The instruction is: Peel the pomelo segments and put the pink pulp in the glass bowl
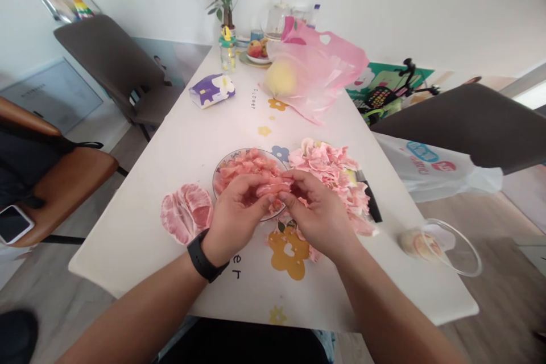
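Note:
Over the near edge of a round plate (pixel 215 190), my left hand (pixel 241 205) and my right hand (pixel 313 205) meet with fingertips closed on a pink pomelo segment (pixel 273 185). Peeled pomelo pulp (pixel 249 164) is heaped on the plate behind my fingers. Left of the plate lies a large unpeeled chunk of pomelo (pixel 186 213), its segments still in pale membrane. A pile of pink peel and membrane scraps (pixel 328 162) spreads to the right, beside my right hand. My fingers hide part of the held segment.
A dark flat object (pixel 373 203) lies partly under the scraps. A clear plastic tub (pixel 452 250) stands near the right edge. Farther back are a tissue pack (pixel 212 91), a pink plastic bag (pixel 319 62) with a yellow fruit, a bottle (pixel 227 51) and a fruit plate (pixel 258 60). Chairs flank the table.

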`<state>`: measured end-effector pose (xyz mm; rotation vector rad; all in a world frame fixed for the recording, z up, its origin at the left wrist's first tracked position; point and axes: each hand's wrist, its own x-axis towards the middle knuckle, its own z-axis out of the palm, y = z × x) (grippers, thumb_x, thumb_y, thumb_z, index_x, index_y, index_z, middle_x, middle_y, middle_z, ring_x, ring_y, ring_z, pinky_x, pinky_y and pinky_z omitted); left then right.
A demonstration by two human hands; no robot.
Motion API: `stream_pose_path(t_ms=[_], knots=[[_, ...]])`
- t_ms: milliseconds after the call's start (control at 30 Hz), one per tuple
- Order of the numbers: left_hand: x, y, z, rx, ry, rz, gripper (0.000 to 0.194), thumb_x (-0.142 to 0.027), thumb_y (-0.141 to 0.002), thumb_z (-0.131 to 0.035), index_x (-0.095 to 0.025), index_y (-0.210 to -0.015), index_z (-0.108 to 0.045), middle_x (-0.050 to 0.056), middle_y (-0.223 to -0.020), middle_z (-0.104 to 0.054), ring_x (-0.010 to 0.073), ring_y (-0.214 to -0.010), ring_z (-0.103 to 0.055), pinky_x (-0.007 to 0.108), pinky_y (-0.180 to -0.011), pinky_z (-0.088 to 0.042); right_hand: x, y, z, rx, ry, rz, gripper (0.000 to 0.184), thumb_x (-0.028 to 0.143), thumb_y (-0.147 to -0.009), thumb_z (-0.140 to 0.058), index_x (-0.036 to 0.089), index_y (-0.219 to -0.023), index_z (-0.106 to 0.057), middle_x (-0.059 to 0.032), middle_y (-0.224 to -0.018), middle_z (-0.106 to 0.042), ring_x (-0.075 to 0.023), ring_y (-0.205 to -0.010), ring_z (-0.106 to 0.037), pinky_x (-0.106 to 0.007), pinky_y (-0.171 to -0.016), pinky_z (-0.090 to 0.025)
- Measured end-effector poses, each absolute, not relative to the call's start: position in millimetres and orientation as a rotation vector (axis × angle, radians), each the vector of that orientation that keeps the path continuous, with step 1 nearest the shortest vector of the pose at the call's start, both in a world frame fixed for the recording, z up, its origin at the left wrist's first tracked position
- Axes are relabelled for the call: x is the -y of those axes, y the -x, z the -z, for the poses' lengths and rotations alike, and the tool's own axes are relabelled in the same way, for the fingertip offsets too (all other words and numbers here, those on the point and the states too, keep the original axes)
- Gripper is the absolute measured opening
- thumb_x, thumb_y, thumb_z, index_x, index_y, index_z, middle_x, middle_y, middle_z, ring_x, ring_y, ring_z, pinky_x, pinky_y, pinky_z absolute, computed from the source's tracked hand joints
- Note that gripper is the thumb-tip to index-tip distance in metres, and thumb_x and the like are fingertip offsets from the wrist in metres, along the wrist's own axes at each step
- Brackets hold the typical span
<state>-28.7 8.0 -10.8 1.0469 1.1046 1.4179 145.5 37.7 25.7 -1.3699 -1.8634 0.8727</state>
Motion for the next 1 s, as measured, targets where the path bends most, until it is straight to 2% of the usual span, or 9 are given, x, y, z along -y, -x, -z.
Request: stream_pose_path(t_ms=[133, 333, 533, 767, 867, 1000], knots=[[-8.1, 29.9, 10.9, -1.251, -1.203, -1.463, 0.025, -0.03, -0.088, -0.083, -0.024, -0.113, -0.08, 0.008, -0.112, -0.073, 0.0214, -0.101, -0.068, 0.035, -0.091, -0.057, -36.7, -142.9, -23.8, 1.874, 1.428, -0.782, 0.031, 0.033, -0.095, -0.066, 0.025, -0.125, -0.071, -0.0062, -0.106, -0.081, -0.0236, -0.09, -0.076, -0.038, -0.079, -0.061], [-8.8, 33.1, 7.4, -1.291, -1.31, -1.467, 0.02, -0.029, -0.09, -0.082, -0.027, -0.109, -0.083, 0.006, -0.107, -0.074, 0.0213, -0.1, -0.067, 0.034, -0.09, -0.055, -37.7, -144.8, -24.3, 2.043, 1.372, -0.511, 0.029, 0.029, -0.098, -0.061, 0.024, -0.124, -0.071, -0.0097, -0.116, -0.08, -0.0291, -0.103, -0.075, -0.046, -0.093, -0.059], [-8.9, 32.2, 6.9, -1.081, -1.086, -1.404, 0.025, -0.034, -0.088, -0.083, -0.022, -0.109, -0.078, 0.009, -0.113, -0.075, 0.0239, -0.104, -0.07, 0.038, -0.092, -0.057, -40.4, -144.9, -27.0, 1.943, 1.408, -0.688, 0.027, 0.031, -0.095, -0.065, 0.026, -0.12, -0.073, -0.0058, -0.105, -0.082, -0.0247, -0.087, -0.077, -0.039, -0.078, -0.061], [-8.1, 30.7, 10.9, -1.093, -1.13, -1.419, 0.023, -0.035, -0.09, -0.082, -0.023, -0.109, -0.076, 0.007, -0.11, -0.072, 0.0212, -0.1, -0.068, 0.035, -0.09, -0.056, -39.5, -141.1, -29.6, 1.93, 1.428, -0.649, 0.024, 0.028, -0.093, -0.065, 0.026, -0.116, -0.073, -0.0057, -0.102, -0.081, -0.0246, -0.088, -0.076, -0.039, -0.08, -0.059], [-7.6, 30.8, 10.6, -1.113, -1.153, -1.41, 0.021, -0.033, -0.091, -0.08, -0.023, -0.108, -0.075, 0.007, -0.11, -0.07, 0.0202, -0.097, -0.067, 0.034, -0.086, -0.056, -39.8, -141.4, -29.3, 1.928, 1.452, -0.65, 0.019, 0.029, -0.091, -0.068, 0.026, -0.11, -0.072, -0.0048, -0.098, -0.079, -0.0237, -0.084, -0.074, -0.038, -0.075, -0.058], [-7.2, 30.7, 4.3, -1.147, -1.019, -1.303, 0.022, -0.028, -0.087, -0.081, -0.023, -0.102, -0.065, 0.004, -0.101, -0.072, 0.0191, -0.09, -0.068, 0.033, -0.08, -0.057, -41.5, -144.3, -24.5, 1.943, 1.39, -0.872, 0.024, 0.029, -0.088, -0.073, 0.027, -0.112, -0.071, -0.0024, -0.096, -0.077, -0.0213, -0.082, -0.073, -0.035, -0.072, -0.059]])
